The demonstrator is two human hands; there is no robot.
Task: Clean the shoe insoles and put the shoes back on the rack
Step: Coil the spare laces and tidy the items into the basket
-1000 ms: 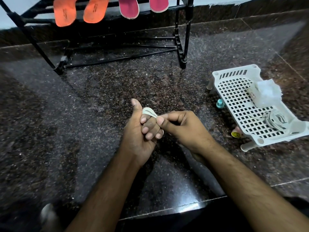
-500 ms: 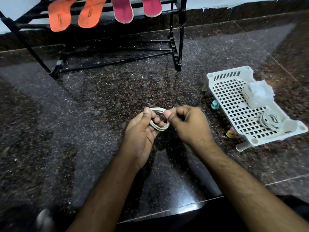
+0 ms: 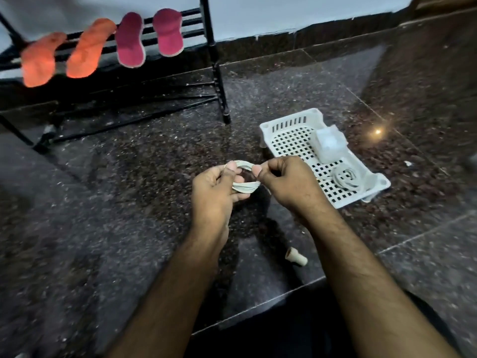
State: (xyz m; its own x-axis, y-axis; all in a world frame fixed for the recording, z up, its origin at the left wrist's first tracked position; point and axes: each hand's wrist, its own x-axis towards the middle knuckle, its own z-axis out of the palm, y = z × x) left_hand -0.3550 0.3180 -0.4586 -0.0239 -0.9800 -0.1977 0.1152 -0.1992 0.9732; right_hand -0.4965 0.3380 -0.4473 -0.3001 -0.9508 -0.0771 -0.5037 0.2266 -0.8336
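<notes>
A coiled white shoelace (image 3: 245, 186) is held over the dark granite floor between both hands. My left hand (image 3: 215, 192) grips one side of the coil with thumb on top. My right hand (image 3: 286, 183) pinches the other side. Two orange insoles (image 3: 38, 62) (image 3: 89, 49) and two pink insoles (image 3: 129, 40) (image 3: 168, 32) lie across the black shoe rack (image 3: 214, 60) at the back left. No shoes are in view.
A white perforated plastic tray (image 3: 291, 143) stands upside down on the floor to the right, with a second coiled lace (image 3: 344, 177) and a clear plastic packet (image 3: 329, 144) on it. A small beige cap (image 3: 295, 256) lies between my forearms.
The lace came off my left fingers and is now a loose coil held by both hands. My view shifted, so rack and tray sit lower in frame.
</notes>
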